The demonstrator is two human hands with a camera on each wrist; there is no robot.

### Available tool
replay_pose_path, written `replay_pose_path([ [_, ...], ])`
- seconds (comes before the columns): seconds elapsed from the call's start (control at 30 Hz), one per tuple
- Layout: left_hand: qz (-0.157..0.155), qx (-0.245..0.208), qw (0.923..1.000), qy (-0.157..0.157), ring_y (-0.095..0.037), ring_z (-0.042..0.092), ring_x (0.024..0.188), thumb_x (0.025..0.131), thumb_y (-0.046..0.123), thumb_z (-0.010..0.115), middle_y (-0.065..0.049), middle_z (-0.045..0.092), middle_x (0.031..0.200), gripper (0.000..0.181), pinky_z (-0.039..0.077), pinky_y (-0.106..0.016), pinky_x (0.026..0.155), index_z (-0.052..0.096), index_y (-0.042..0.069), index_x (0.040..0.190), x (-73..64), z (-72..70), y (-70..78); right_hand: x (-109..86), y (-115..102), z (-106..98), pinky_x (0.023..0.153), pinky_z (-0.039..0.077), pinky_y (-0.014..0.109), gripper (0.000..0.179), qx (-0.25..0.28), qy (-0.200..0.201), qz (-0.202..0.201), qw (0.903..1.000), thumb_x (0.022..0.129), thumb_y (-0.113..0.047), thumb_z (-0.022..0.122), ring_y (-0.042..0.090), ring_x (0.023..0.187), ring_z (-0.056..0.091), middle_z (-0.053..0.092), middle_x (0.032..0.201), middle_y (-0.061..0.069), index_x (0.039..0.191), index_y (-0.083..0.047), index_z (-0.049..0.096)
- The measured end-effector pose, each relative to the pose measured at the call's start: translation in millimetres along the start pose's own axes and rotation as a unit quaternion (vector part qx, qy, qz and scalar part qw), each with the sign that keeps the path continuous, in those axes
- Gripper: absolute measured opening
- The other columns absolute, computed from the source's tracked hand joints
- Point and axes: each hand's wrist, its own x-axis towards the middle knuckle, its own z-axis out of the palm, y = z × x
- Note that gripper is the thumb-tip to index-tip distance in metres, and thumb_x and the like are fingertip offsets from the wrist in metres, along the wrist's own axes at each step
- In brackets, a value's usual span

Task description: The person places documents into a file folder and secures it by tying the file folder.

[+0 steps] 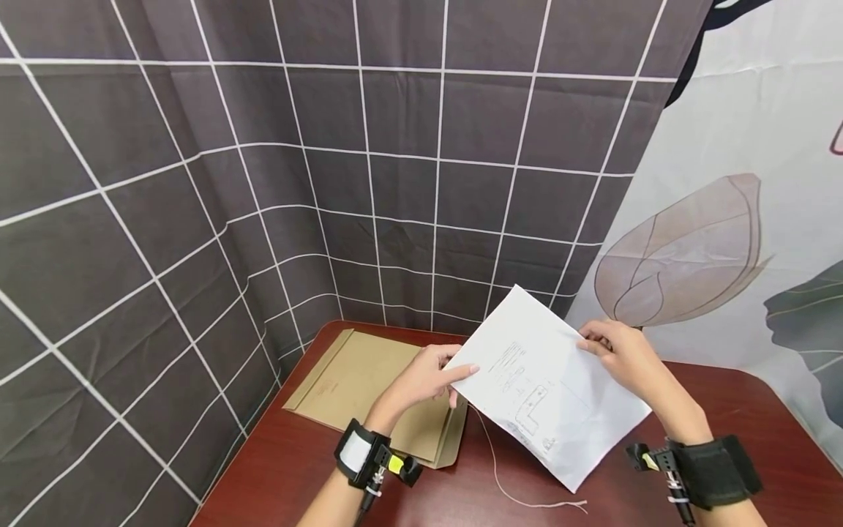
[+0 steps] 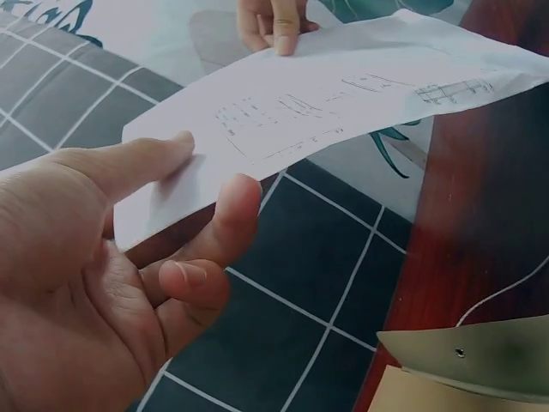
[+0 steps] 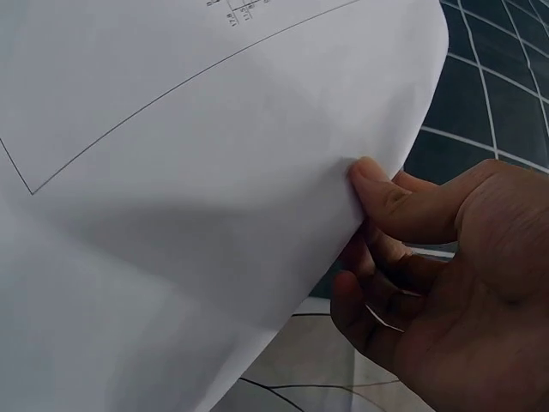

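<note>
A white sheet of paper (image 1: 546, 388) with printed text and line drawings is held up, tilted, over the table. At its left corner my left hand (image 1: 431, 373) pinches it, thumb on the printed face and fingers behind. My right hand (image 1: 619, 355) pinches the upper right edge between thumb and fingers, as the right wrist view shows with the thumb (image 3: 386, 197) on top. The sheet sags slightly between the hands. Below and left of it lies a brown kraft paper envelope (image 1: 369, 373), its flap towards me, partly covered by my left hand and forearm.
A thin white string (image 1: 497, 476) runs from near the envelope flap across the red-brown wooden table (image 1: 435, 505). Behind the table hang a dark grey cloth with a white grid (image 1: 402, 183) and a white cloth with a printed flower (image 1: 685, 256).
</note>
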Motion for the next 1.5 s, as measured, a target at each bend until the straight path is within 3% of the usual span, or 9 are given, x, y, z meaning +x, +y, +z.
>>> replay_pose_path([
  [0.2,0.000,0.000,0.9999,0.012,-0.019,0.054,0.039,0.098,0.019,0.055,-0.005,0.066,0.066,0.024,0.029,-0.020,0.035,0.064,0.011,0.119,-4.4,4.1,-9.2,-2.5,-3,2,0.054,0.040,0.027,0.001,0.019,-0.029,0.039,0.9986,0.086,-0.013,0.070,0.009,0.062,0.047,0.056,0.071,-0.007,0.086,-0.013,0.069],
  [0.47,-0.005,-0.005,0.9982,0.060,-0.023,0.048,0.038,0.098,0.018,0.054,-0.013,0.063,0.062,0.025,0.030,-0.020,0.034,0.063,0.010,0.120,-8.6,6.1,-17.4,-8.8,5,-2,0.065,0.049,0.037,0.025,0.050,-0.050,0.101,0.9923,0.090,-0.029,0.067,0.022,0.080,0.062,0.067,0.092,0.004,0.101,-0.007,0.068],
  [0.63,-0.011,-0.015,0.9967,0.079,-0.015,0.044,0.036,0.099,0.012,0.051,-0.025,0.061,0.064,0.027,0.029,-0.019,0.034,0.059,0.005,0.124,-12.3,4.7,-15.4,-11.3,10,-8,0.070,0.048,0.048,0.040,0.042,-0.033,0.124,0.9909,0.091,-0.033,0.065,0.034,0.091,0.059,0.065,0.101,0.018,0.111,0.002,0.063],
  [0.8,0.003,-0.043,0.9957,0.082,-0.023,0.044,0.038,0.099,0.009,0.049,-0.034,0.058,0.067,0.030,0.028,-0.019,0.035,0.057,0.000,0.127,-16.6,0.5,-16.2,-17.6,18,-13,0.076,0.045,0.057,0.053,0.049,-0.031,0.164,0.9847,0.094,-0.039,0.058,0.041,0.101,0.053,0.057,0.113,0.026,0.123,0.005,0.054],
  [1.07,0.020,-0.061,0.9928,0.102,-0.025,0.053,0.041,0.099,0.015,0.052,-0.018,0.064,0.068,0.028,0.033,-0.021,0.035,0.059,0.002,0.122,-19.1,-3.6,-32.9,-28.2,36,-20,0.082,0.038,0.061,0.057,0.113,-0.036,0.203,0.9721,0.098,-0.037,0.050,0.048,0.112,0.044,0.046,0.126,0.031,0.134,0.006,0.043],
  [1.17,0.018,-0.076,0.9903,0.115,-0.023,0.053,0.042,0.099,0.017,0.052,-0.020,0.063,0.067,0.027,0.033,-0.024,0.036,0.060,0.000,0.119,-21.8,-4.8,-36.2,-30.5,43,-21,0.084,0.046,0.049,0.059,0.145,-0.047,0.217,0.9643,0.099,-0.037,0.047,0.044,0.110,0.048,0.046,0.127,0.031,0.136,0.009,0.040],
  [1.3,0.011,-0.093,0.9868,0.133,-0.023,0.053,0.043,0.099,0.019,0.052,-0.026,0.061,0.067,0.028,0.034,-0.023,0.038,0.060,-0.002,0.116,-26.0,-6.6,-38.4,-32.5,51,-21,0.073,0.054,0.029,0.067,0.185,-0.086,0.253,0.9457,0.101,-0.043,0.039,0.026,0.096,0.061,0.050,0.124,0.032,0.135,0.015,0.038],
  [1.43,0.012,-0.095,0.9858,0.138,-0.024,0.053,0.042,0.099,0.018,0.052,-0.025,0.061,0.066,0.027,0.034,-0.019,0.037,0.060,-0.002,0.115,-28.9,-7.4,-38.7,-33.7,53,-19,0.073,0.054,0.029,0.074,0.227,-0.123,0.289,0.9220,0.100,-0.049,0.035,0.014,0.088,0.063,0.057,0.114,0.026,0.129,0.018,0.044],
  [1.5,0.012,-0.094,0.9855,0.141,-0.031,0.053,0.043,0.099,0.018,0.052,-0.020,0.062,0.065,0.026,0.034,-0.019,0.037,0.060,-0.001,0.114,-29.9,-7.0,-38.8,-34.1,55,-17,0.073,0.053,0.028,0.072,0.243,-0.123,0.295,0.9158,0.099,-0.050,0.037,0.012,0.086,0.062,0.061,0.109,0.019,0.127,0.015,0.048],
])
